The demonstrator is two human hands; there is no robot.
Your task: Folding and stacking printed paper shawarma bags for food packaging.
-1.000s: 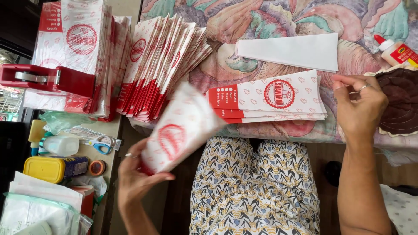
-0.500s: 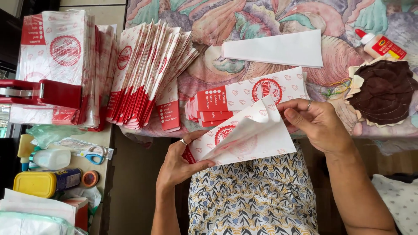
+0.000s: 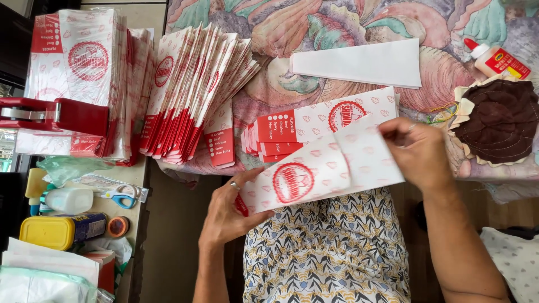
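I hold a white paper sleeve point(image 3: 320, 171) with red print over my lap. My left hand point(image 3: 230, 210) grips its narrow red end at the lower left. My right hand point(image 3: 418, 151) pinches its wide end at the upper right. Just behind it, a small stack of the same printed sleeves point(image 3: 314, 123) lies on the patterned cloth point(image 3: 292, 33). A plain white folded paper point(image 3: 365, 63) lies farther back.
Fanned rows of printed sleeves point(image 3: 191, 92) and a wrapped bundle point(image 3: 78, 62) stand at the left beside a red tape dispenser point(image 3: 53, 115). A glue bottle point(image 3: 497, 59) and a brown quilted pad point(image 3: 499, 120) are at the right. Scissors point(image 3: 120, 196), a yellow tin point(image 3: 56, 230) and small bottles sit lower left.
The sleeve went from my left hand alone to both hands, turned flatter and spread wider. My right hand came down from the stack and took the sleeve's wide end.
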